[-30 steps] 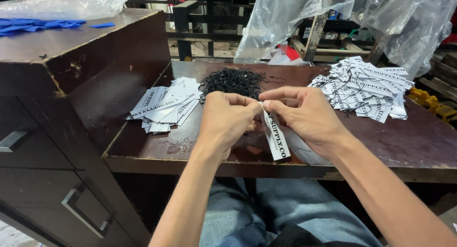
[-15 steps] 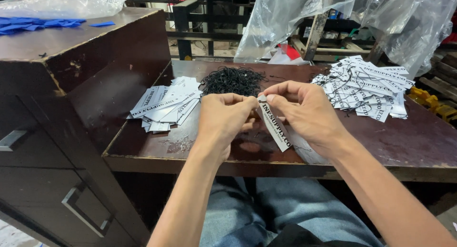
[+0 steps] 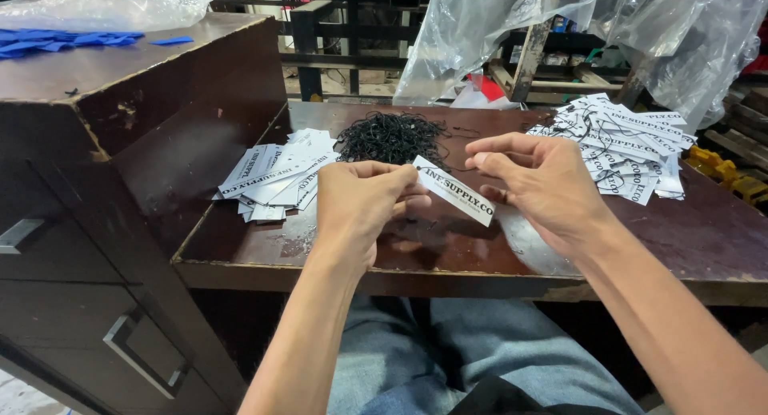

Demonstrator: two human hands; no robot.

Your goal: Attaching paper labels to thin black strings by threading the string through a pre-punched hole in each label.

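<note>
My left hand (image 3: 364, 207) pinches the upper left end of a white paper tag (image 3: 456, 192) with black print, holding it slanted above the brown table (image 3: 704, 239). My right hand (image 3: 544, 191) is just right of the tag. Its thumb and forefinger are drawn together above the tag's middle, and I cannot make out anything thin between them. Behind both hands lies a heap of thin black strings (image 3: 392, 136). A stack of plain tags (image 3: 272, 175) sits to the left, and a pile of tags with strings on them (image 3: 624, 147) to the right.
A dark cabinet (image 3: 120, 143) with drawer handles stands at my left, with blue pieces (image 3: 56, 40) and clear plastic on top. Clear plastic bags (image 3: 480, 31) hang behind the table. A yellow object (image 3: 724, 171) lies at the far right. My jeans-clad legs are under the table.
The tag has swung from nearly upright to a flatter slant. My right hand has let go of its top and shifted right, while my left hand now holds the tag's end.
</note>
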